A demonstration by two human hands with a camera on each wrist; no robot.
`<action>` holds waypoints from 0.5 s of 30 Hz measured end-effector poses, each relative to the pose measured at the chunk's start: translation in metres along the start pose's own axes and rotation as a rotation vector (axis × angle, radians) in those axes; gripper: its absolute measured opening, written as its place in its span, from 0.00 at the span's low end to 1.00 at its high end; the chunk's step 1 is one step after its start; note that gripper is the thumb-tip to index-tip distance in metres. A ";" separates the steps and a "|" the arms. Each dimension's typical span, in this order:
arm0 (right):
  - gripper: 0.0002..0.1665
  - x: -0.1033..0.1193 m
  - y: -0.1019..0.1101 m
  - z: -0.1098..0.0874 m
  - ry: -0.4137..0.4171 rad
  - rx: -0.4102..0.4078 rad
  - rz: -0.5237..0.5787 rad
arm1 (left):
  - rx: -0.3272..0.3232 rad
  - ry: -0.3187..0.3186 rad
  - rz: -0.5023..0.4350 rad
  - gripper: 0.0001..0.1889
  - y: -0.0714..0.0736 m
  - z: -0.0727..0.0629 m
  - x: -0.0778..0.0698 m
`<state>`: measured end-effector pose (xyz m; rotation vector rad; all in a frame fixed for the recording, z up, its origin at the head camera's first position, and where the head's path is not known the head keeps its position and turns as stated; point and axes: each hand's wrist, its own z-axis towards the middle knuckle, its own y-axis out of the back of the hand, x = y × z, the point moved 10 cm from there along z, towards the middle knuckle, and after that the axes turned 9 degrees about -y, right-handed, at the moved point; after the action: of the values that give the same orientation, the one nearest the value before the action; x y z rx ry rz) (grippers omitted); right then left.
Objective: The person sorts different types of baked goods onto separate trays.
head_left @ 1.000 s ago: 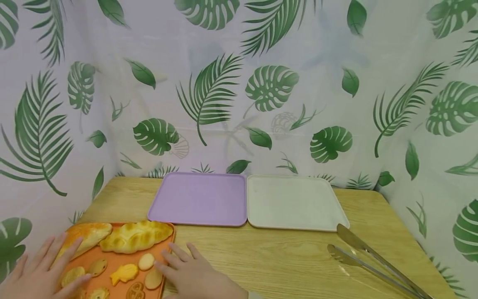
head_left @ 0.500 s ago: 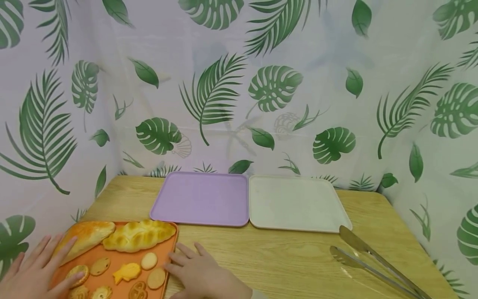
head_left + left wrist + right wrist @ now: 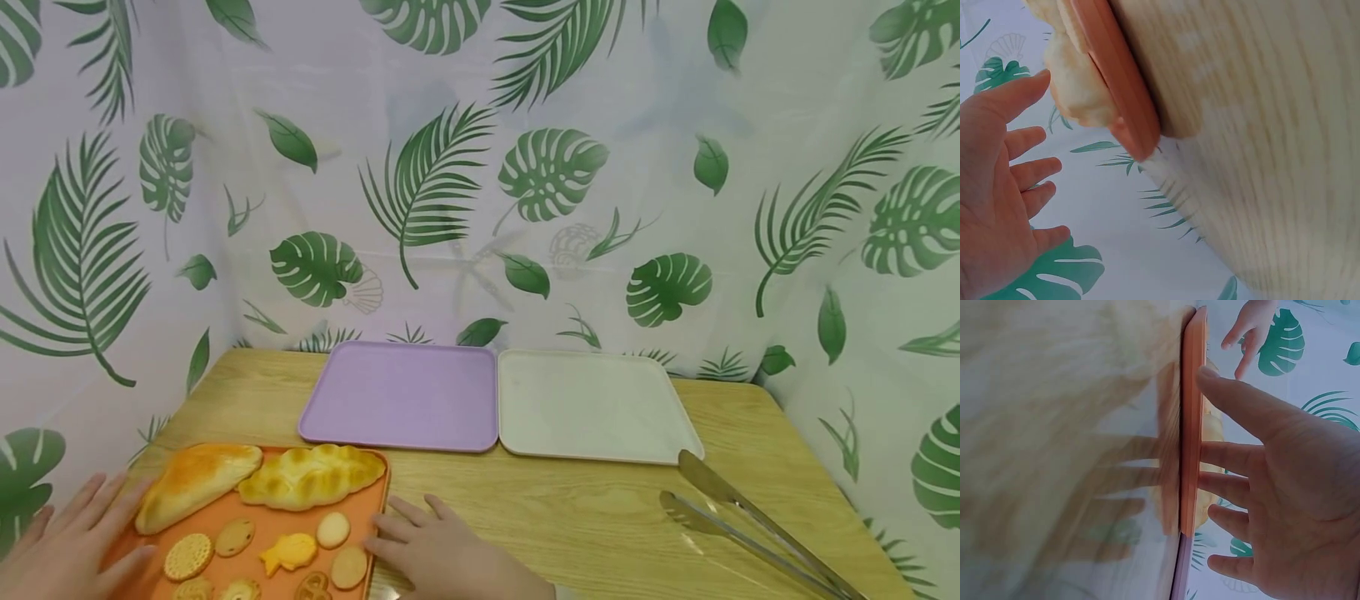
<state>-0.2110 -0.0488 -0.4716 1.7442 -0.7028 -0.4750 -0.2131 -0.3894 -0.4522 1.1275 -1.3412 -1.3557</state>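
Note:
An orange tray (image 3: pixel 281 518) lies at the left front of the table, loaded with baked goods. At its back are a smooth golden loaf (image 3: pixel 198 483) and a braided bread (image 3: pixel 311 477). In front lie a yellow fish-shaped cookie (image 3: pixel 291 552), a pretzel cookie (image 3: pixel 313 587) and several round cookies (image 3: pixel 189 557). My left hand (image 3: pixel 75 542) spreads its fingers by the tray's left side; the left wrist view shows its thumb close to the bread. My right hand (image 3: pixel 450 546) has straight fingers at the tray's right rim, its thumb tip over the edge in the right wrist view.
A purple tray (image 3: pixel 405 396) and a white tray (image 3: pixel 592 404) stand side by side at the back of the wooden table (image 3: pixel 540 508). Metal tongs (image 3: pixel 765 525) lie at the right. A leaf-patterned curtain (image 3: pixel 450 208) hangs around the back and sides.
The orange tray with its baked goods has slid to the right. My right hand has shifted right along with it, while my left hand now overlaps less of the tray.

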 end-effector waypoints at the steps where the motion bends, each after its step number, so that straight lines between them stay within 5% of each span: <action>1: 0.43 -0.001 0.000 -0.003 0.004 -0.008 -0.008 | 0.007 -0.008 0.012 0.49 0.000 0.001 -0.001; 15: 0.40 -0.029 -0.010 -0.043 0.024 -0.032 0.088 | 0.052 -0.078 0.046 0.45 -0.021 0.009 -0.007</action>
<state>-0.2032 0.0034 -0.4709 1.6792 -0.7482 -0.4021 -0.2208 -0.3805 -0.4726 1.0808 -1.4577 -1.3502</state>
